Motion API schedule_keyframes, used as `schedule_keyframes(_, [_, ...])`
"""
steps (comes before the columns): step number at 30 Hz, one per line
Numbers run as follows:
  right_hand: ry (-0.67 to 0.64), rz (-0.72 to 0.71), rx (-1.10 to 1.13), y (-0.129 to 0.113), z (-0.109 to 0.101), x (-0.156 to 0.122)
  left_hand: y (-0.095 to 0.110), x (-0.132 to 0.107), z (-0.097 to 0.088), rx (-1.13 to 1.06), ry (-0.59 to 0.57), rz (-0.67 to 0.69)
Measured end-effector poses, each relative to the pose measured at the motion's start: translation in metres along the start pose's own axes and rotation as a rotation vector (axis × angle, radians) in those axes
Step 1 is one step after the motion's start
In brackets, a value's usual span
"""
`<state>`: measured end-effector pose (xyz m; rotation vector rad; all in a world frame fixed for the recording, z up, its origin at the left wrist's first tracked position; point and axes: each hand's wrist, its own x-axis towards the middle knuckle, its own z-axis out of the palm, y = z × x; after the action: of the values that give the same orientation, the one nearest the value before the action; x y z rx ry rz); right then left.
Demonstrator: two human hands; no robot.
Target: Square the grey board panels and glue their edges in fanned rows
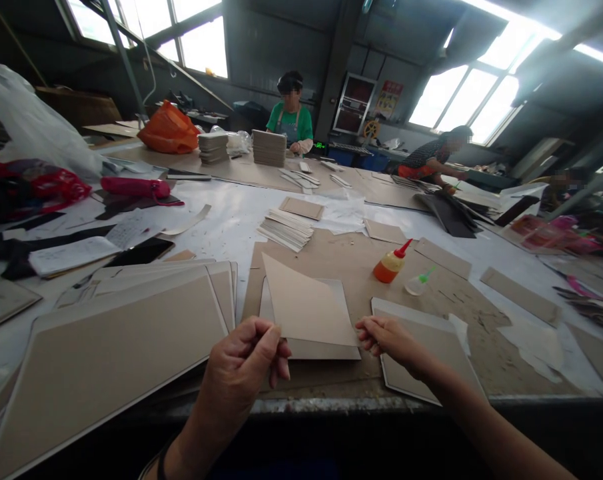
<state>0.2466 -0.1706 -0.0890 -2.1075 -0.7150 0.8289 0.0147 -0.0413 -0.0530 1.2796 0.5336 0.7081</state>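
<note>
My left hand [246, 363] pinches the near left corner of a tan cardboard sheet [306, 303], thumb on top. My right hand [388, 337] is closed on the sheet's near right corner. The sheet is tilted and raised a little above a grey board [326, 350] lying on a brown cardboard mat [361, 267]. Another grey-edged board [431, 353] lies under my right wrist.
Large tan boards [116, 347] are stacked at the left. An orange glue bottle [391, 263] and a small clear bottle [417, 283] stand beyond the sheet. A fanned pile of strips [286, 230] lies farther back. Two people work at the far side of the table.
</note>
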Motion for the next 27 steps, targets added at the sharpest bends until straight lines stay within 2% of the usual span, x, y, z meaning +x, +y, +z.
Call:
schedule_keyframes(3, [-0.06, 0.024, 0.056, -0.002, 0.004, -0.001, -0.003, -0.001, -0.002, -0.024, -0.002, -0.024])
schedule_keyframes(7, [-0.027, -0.01, 0.035, 0.001, 0.001, -0.004, -0.018, -0.001, -0.009, 0.033, 0.011, -0.044])
schedule_keyframes(10, [0.026, -0.009, -0.021, 0.006, -0.003, -0.007, -0.038, -0.004, -0.015, 0.262, 0.071, -0.035])
schedule_keyframes(14, [0.075, -0.035, -0.121, 0.013, -0.001, -0.01, -0.065, -0.007, -0.023, 0.675, 0.257, 0.084])
schedule_keyframes(17, [0.086, -0.049, -0.183, 0.015, 0.004, -0.008, -0.076, -0.006, -0.029, 0.888, 0.303, 0.124])
schedule_keyframes(19, [0.082, -0.038, -0.201, 0.016, 0.007, -0.004, -0.078, -0.005, -0.031, 1.02, 0.279, 0.073])
schedule_keyframes(23, [0.099, -0.076, -0.285, 0.019, 0.011, 0.007, -0.071, 0.002, -0.029, 1.271, 0.126, -0.152])
schedule_keyframes(27, [0.135, -0.121, -0.391, 0.021, 0.013, 0.013, -0.062, 0.012, -0.024, 1.386, 0.032, -0.307])
